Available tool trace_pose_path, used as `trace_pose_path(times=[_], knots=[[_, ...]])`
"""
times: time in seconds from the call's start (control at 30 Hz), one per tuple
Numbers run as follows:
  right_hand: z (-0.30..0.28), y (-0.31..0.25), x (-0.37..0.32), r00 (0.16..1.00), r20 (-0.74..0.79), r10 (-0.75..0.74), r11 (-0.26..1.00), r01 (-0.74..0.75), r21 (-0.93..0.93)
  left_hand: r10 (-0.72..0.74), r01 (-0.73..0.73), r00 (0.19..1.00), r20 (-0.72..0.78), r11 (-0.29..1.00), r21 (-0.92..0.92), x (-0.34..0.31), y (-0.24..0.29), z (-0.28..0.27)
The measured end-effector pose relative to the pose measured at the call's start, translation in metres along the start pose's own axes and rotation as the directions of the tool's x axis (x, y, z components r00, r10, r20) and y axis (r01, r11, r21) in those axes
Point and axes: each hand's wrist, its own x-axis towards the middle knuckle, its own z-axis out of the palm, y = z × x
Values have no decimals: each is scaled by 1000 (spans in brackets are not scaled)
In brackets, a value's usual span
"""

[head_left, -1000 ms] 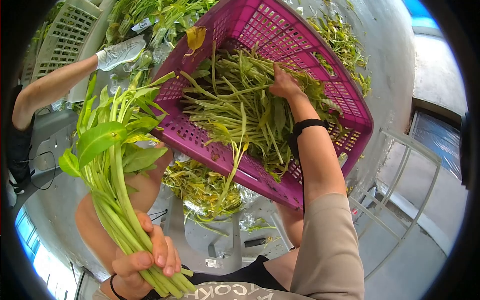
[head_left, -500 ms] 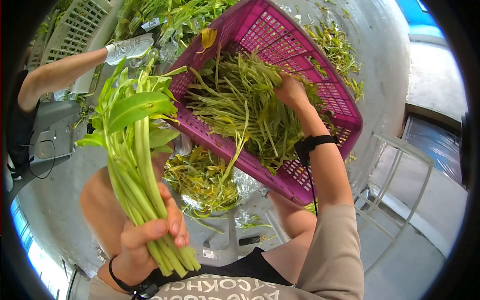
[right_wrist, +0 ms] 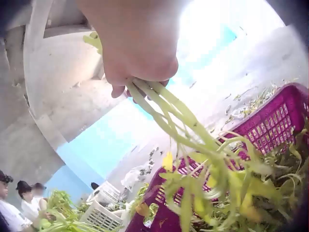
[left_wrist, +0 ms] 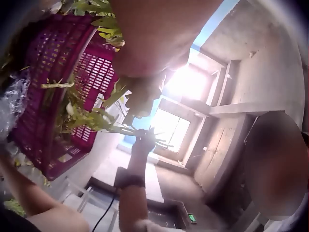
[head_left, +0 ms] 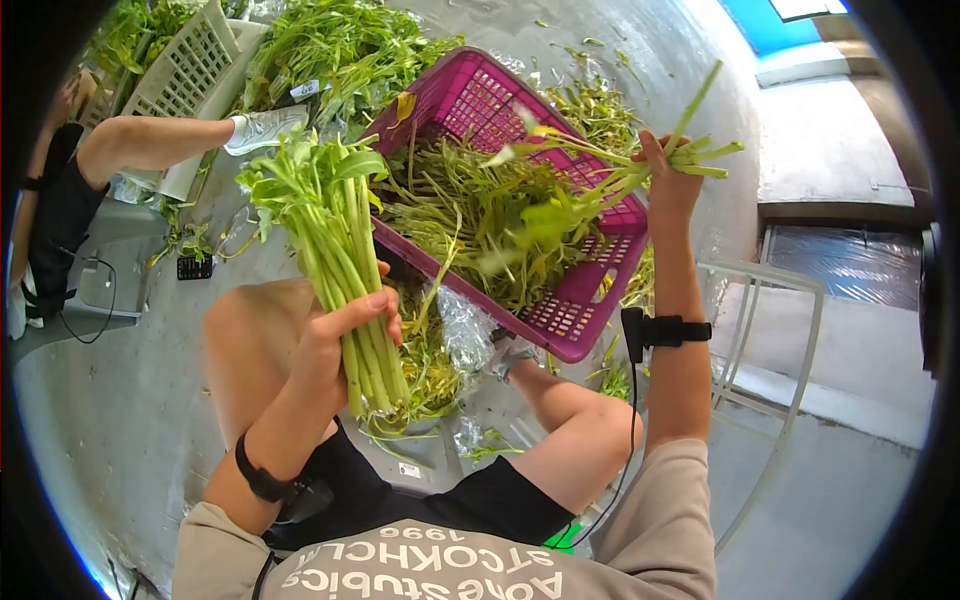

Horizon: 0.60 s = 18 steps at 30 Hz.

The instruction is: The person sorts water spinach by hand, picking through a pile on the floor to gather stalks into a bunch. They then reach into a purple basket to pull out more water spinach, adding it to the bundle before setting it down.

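My left hand [head_left: 338, 345] grips an upright bunch of water spinach [head_left: 335, 235] round its stems, with leaves at the top and stem ends below. At the right, my raised right hand [head_left: 670, 175] holds a few loose water spinach stems [right_wrist: 186, 118], whose leafy ends hang down over the basket. The magenta plastic basket [head_left: 575, 340] stands tilted in front of me, partly filled with a tangle of water spinach [head_left: 480, 210]. In the left wrist view the right hand [left_wrist: 144, 140] shows beyond the basket [left_wrist: 46, 159].
Trimmed yellowish leaves [head_left: 430, 370] and clear plastic [head_left: 465, 335] lie between my legs. A green heap [head_left: 340, 50] and a pale crate [head_left: 185, 80] stand at the back left, near another person's shoe [head_left: 265, 130]. A metal frame [head_left: 760, 275] stands at right.
My right hand has come up out of the basket to the right, bringing stems with it. The left hand's bunch has shifted right in view. The basket appears lower and farther off.
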Motion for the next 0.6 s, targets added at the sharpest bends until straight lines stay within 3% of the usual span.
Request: trace_pose_path(times=[0.1, 0.17, 0.2, 0.27, 0.33, 0.37, 0.4, 0.43, 0.47, 0.5, 0.53, 0.6], knots=[[-22, -30, -12, 997, -65, -31, 1000, 30, -9, -12, 14, 999, 53, 1000, -23, -2, -10, -5], [-33, -45, -20, 967, -253, -31, 989, 65, 130, -30, 30, 996, 87, 1000, 2, -5, -16, -6], [-35, -59, -31, 964, -262, -44, 988, 81, 130, -22, 21, 995, 101, 1000, 6, -8, -22, -7], [-23, -89, -75, 899, -394, -191, 973, 227, 47, -120, 142, 967, 224, 986, -85, -9, -37, -5], [1, -103, -149, 864, -304, -401, 914, 354, -201, -180, 213, 955, 236, 969, -123, -24, -67, 8], [10, -91, -185, 875, -168, -455, 882, 468, 46, -241, 291, 926, 290, 946, -145, -35, -81, 16], [3, -71, -225, 844, 151, -514, 850, 525, -45, -300, 370, 891, 342, 915, -160, -45, -91, 24], [11, -124, -240, 574, 350, -740, 587, 806, -79, -309, 369, 903, 300, 914, -171, -66, -89, 39], [22, -126, -271, 562, 355, -747, 598, 801, -8, -323, 373, 912, 254, 910, -181, -86, -85, 49], [25, -132, -297, 566, 413, -713, 633, 774, 32, -301, 447, 845, 441, 852, -274, -80, -102, 31], [27, -129, -321, 600, 412, -685, 664, 747, 16, -1, 566, 644, 765, 674, -475, -38, -168, -11], [17, -136, -344, 620, 481, -620, 702, 712, -12, 164, 823, 557, 814, 27, -568, -56, -201, -14]])
